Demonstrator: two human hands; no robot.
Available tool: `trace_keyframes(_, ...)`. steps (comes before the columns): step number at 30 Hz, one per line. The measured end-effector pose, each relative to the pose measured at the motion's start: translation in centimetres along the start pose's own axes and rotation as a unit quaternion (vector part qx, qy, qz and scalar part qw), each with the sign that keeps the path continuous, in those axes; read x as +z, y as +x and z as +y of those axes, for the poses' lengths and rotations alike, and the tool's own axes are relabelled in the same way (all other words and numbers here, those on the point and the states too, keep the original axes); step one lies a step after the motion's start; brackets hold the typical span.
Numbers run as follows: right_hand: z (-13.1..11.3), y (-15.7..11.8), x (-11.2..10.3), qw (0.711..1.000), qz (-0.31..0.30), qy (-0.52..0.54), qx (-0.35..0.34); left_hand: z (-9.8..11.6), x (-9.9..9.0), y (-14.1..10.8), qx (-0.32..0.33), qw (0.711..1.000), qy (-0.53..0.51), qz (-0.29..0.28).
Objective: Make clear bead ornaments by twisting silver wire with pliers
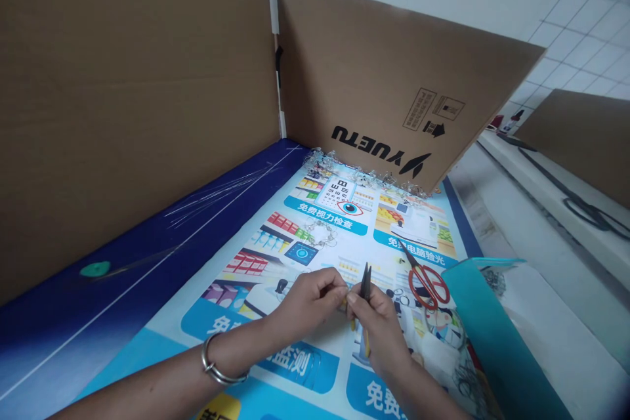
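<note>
My right hand point(382, 328) is wrapped around a pair of pliers point(365, 282) with dark pointed jaws and yellow handles; the jaws point up and away from me. My left hand point(315, 295) is closed in a pinch, its fingertips almost touching those of my right hand. Whatever sits between the fingertips is too small to make out. To the right of the pliers lie red-handled scissors point(429, 287) on the printed sheet point(327, 335). Beyond my hands, a ring of thin clear or silvery strands point(319, 234) rests on the sheet.
Tall cardboard panels point(394, 65) stand at the back and left. Along the back panel's foot runs a row of tangled wiry pieces point(364, 178). Loose strands point(216, 193) and a green object point(95, 269) lie on the blue strip. A teal box point(502, 335) stands at right.
</note>
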State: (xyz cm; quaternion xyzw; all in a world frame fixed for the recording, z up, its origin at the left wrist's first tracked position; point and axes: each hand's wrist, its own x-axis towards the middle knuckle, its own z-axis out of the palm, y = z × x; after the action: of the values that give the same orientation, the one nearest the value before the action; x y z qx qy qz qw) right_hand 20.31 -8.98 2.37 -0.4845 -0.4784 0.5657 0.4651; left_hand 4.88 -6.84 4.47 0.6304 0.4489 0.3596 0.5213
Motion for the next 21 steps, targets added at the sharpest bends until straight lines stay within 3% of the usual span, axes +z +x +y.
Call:
trace_keyframes(5, -0.24, 0.10, -0.31, 1.000, -0.013, -0.027, -0.007, 0.17, -0.14, 0.16, 0.026, 0.998, 0.050, -0.002)
trace_keyframes(12, -0.02, 0.34, -0.61, 0.997, -0.023, -0.067, -0.017, -0.27, -0.08, 0.01, 0.119, 0.983, 0.140, 0.006)
trace_keyframes(21, -0.69, 0.37, -0.61, 0.974, -0.042, -0.205, -0.082, -0.16, -0.18, -0.17, 0.108, 0.982, 0.153, 0.010)
